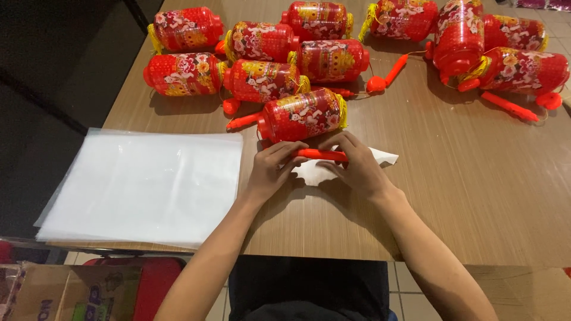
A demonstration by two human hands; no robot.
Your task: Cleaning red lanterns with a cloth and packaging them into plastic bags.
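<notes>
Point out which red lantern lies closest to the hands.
The red lantern lying on its side just above the left hand and right hand; the other lanterns lie farther up the table.

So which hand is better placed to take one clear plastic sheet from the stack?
Probably the left hand: the stack of clear sheets lies just to its left. The right hand is farther away, and both hold the orange stick.

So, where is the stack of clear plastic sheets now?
In the head view, the clear plastic sheets lie at the table's near-left edge, just left of the left hand.
</notes>
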